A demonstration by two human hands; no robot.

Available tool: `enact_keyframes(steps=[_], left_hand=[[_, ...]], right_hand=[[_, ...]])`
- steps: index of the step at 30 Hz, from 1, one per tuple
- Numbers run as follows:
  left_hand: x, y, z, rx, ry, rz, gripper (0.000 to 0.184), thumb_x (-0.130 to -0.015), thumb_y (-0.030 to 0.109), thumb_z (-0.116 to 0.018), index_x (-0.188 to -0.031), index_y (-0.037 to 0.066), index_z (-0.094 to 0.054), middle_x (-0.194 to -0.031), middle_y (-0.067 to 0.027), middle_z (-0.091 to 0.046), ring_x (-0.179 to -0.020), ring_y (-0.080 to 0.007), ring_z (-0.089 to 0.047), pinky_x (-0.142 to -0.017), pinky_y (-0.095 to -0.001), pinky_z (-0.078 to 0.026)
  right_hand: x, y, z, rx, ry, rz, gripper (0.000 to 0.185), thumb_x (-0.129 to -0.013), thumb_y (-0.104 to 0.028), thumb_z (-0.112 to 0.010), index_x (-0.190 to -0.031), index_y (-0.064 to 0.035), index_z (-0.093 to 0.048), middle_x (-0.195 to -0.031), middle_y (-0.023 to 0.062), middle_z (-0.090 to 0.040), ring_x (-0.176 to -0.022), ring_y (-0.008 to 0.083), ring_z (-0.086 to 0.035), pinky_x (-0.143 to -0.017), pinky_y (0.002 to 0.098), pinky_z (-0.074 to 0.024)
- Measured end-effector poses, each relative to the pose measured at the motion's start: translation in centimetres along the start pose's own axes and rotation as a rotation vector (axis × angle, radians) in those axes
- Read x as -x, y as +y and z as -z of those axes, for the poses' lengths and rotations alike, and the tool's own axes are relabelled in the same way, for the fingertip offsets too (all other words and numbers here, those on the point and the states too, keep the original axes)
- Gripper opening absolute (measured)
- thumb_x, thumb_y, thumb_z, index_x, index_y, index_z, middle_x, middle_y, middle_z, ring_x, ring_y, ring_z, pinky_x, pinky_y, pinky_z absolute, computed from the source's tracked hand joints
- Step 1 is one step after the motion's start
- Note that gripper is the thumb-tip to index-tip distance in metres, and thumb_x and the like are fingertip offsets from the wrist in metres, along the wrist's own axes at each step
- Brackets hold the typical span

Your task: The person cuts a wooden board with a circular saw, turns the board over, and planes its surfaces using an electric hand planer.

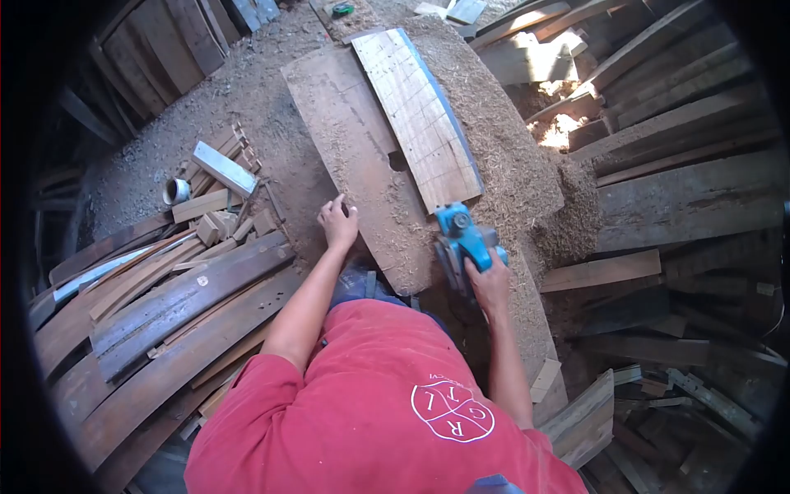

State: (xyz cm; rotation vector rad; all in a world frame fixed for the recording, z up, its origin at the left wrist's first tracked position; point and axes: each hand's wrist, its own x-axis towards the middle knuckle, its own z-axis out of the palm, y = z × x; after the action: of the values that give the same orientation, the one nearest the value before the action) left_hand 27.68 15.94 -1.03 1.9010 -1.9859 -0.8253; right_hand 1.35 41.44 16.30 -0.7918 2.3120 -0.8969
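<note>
My right hand (489, 281) is wrapped round the handle of a teal electric planer (462, 230). The planer sits at the near end of a pale wooden board (420, 115), which lies lengthwise on the workbench and has dark lines across its face and a bluish far-right edge. At the left edge of the brown bench top (341, 123), my left hand (338, 224) is partly curled, its fingers apart and nothing visible in them. A dark hole (398, 161) shows in the bench top beside the board.
Wood shavings (518, 156) cover the bench's right side and heap beyond it. Stacked planks (189, 288) and offcuts lie to my left, with a white roll (175, 191) among them. More timber (683, 206) fills the right. A small green object (342, 10) lies at the far end.
</note>
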Motion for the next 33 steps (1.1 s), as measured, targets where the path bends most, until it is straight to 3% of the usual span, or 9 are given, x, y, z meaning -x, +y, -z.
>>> enact_keyframes(steps=[2,3,5,8,11,15,26,28,33], left_hand=[[-2.1,0.4,0.1,0.016,0.022,0.018,0.064,-0.095,0.032,-0.074,-0.154,0.015,-0.055,-0.149,-0.0265,-0.051,-0.146,-0.045,-0.04,-0.125,-0.0542,-0.032],[-3.6,0.6,0.3,0.025,0.052,0.029,0.068,-0.095,0.033,-0.075,-0.157,0.015,-0.052,-0.149,-0.0266,-0.051,-0.146,-0.0447,-0.04,-0.125,-0.0543,-0.031],[-7.5,1.2,0.7,0.042,0.009,0.057,0.081,-0.095,0.036,-0.075,-0.165,0.013,-0.039,-0.152,-0.0289,-0.05,-0.147,-0.0456,-0.04,-0.126,-0.0546,-0.031],[-14.1,1.7,0.9,0.281,0.046,0.196,0.102,-0.097,0.045,-0.072,-0.172,0.008,-0.014,-0.161,-0.0355,-0.041,-0.15,-0.0489,-0.04,-0.125,-0.054,-0.032],[-19.0,2.1,-0.7,0.463,0.097,0.355,0.105,-0.099,0.05,-0.07,-0.173,0.008,-0.009,-0.16,-0.0395,-0.042,-0.149,-0.0507,-0.044,-0.122,-0.0524,-0.038],[-18.2,4.4,0.2,0.357,0.034,0.425,0.102,-0.102,0.054,-0.067,-0.169,0.001,-0.012,-0.147,-0.0427,-0.054,-0.133,-0.0554,-0.058,-0.113,-0.0539,-0.047],[-17.2,5.1,1.4,0.411,0.003,0.412,0.094,-0.104,0.047,-0.07,-0.162,-0.007,-0.02,-0.138,-0.0443,-0.058,-0.13,-0.0538,-0.061,-0.108,-0.0527,-0.05],[-17.1,5.2,1.4,0.435,0.012,0.397,0.094,-0.104,0.048,-0.07,-0.162,-0.007,-0.021,-0.137,-0.0436,-0.059,-0.129,-0.0532,-0.062,-0.107,-0.0526,-0.051],[-17.5,5.0,1.6,0.405,0.023,0.396,0.096,-0.103,0.048,-0.071,-0.163,-0.007,-0.02,-0.139,-0.043,-0.059,-0.13,-0.0524,-0.062,-0.107,-0.0529,-0.05]], right_hand=[[-3.0,-1.4,-2.4,0.07,0.052,0.082,0.047,-0.086,-0.025,-0.082,-0.127,-0.0086,-0.065,-0.094,0.0268,-0.075,-0.091,0.0496,-0.074,-0.08,0.0553,-0.0573],[-4.2,-2.1,-3.1,0.078,0.046,0.08,0.047,-0.086,-0.025,-0.082,-0.127,-0.0086,-0.065,-0.094,0.0268,-0.075,-0.091,0.0496,-0.074,-0.08,0.0553,-0.0573],[-6.7,-3.8,-4.4,0.153,-0.094,0.111,0.064,-0.084,-0.018,-0.081,-0.143,-0.0137,-0.057,-0.103,0.0284,-0.076,-0.1,0.0525,-0.072,-0.086,0.0575,-0.0587],[-10.0,-7.0,-6.7,0.164,-0.106,0.056,0.062,-0.082,-0.012,-0.08,-0.141,-0.0151,-0.061,-0.107,0.0287,-0.076,-0.103,0.0515,-0.072,-0.089,0.0575,-0.059],[-14.8,-10.1,-9.2,0.154,-0.074,0.105,0.06,-0.081,-0.01,-0.079,-0.139,-0.0142,-0.063,-0.106,0.0285,-0.076,-0.101,0.0505,-0.072,-0.087,0.0569,-0.0592],[-21.7,-14.8,-12.5,0.083,-0.068,0.127,0.054,-0.08,-0.006,-0.077,-0.134,-0.0099,-0.067,-0.113,0.0267,-0.076,-0.108,0.0474,-0.073,-0.092,0.0504,-0.0588],[-40.8,-29.4,-22.7,0.192,0.052,0.295,0.043,-0.08,-0.015,-0.078,-0.123,-0.0052,-0.074,-0.099,0.0276,-0.077,-0.099,0.0443,-0.076,-0.087,0.0485,-0.0593],[-43.3,-31.1,-24.1,0.138,0.052,0.346,0.035,-0.082,-0.014,-0.074,-0.116,-0.0025,-0.073,-0.098,0.0304,-0.076,-0.096,0.0499,-0.073,-0.086,0.0536,-0.0597],[-50.1,-35.6,-27.5,0.275,0.164,0.426,0.037,-0.081,-0.025,-0.075,-0.111,-0.0037,-0.078,-0.1,0.0274,-0.077,-0.096,0.0437,-0.076,-0.084,0.0488,-0.0599]])
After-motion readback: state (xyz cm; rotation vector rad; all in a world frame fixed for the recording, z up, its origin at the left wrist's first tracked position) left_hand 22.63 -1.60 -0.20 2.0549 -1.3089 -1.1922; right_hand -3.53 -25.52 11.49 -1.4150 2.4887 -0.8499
